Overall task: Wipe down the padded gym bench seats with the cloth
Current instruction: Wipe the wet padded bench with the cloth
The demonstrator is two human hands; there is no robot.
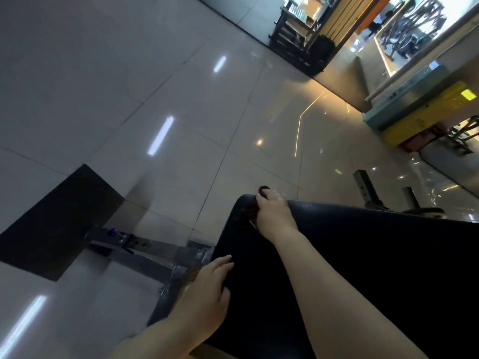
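A black padded bench seat [363, 255] fills the lower right of the tilted head view. My right hand [274, 213] reaches to its far corner and is closed on a dark cloth [263, 190], of which only a small bunch shows past the fingers. My left hand [204, 288] lies flat on the near left edge of the pad, fingers together, holding nothing.
The bench's grey steel frame [145, 257] runs left from under the pad to a black floor mat [57, 224]. Two metal uprights [363, 185] stand beyond the pad. Glossy tiled floor [155, 86] stretches ahead; racks and a yellow sign [425, 112] stand at the far right.
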